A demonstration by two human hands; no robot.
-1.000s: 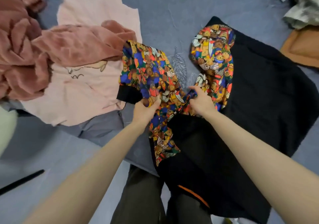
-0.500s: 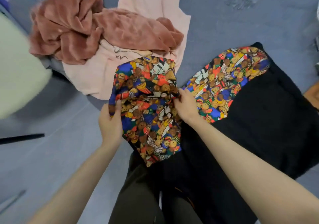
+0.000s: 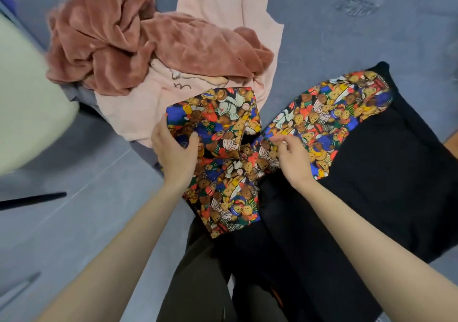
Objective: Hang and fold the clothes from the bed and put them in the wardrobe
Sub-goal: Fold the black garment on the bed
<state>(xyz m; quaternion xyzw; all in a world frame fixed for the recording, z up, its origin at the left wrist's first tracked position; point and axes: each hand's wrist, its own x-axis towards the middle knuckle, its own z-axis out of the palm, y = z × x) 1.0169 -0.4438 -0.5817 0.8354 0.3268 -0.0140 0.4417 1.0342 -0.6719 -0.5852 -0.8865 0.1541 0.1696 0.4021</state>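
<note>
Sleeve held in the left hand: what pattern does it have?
The sleeve carries a multicolour teddy-bear print, unlike the black body; head view shows it.

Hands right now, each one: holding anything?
Left hand: grips the folded sleeve of the teddy-print jacket.
Right hand: pinches that jacket's printed front.

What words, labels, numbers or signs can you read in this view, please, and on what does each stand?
No text can be read.
Pink top: a dark scribble beside a line drawing, not legible as letters.
Bear print: pictures only, no legible text.
Orange tab on the black garment: too small to tell whether it bears any text.
</note>
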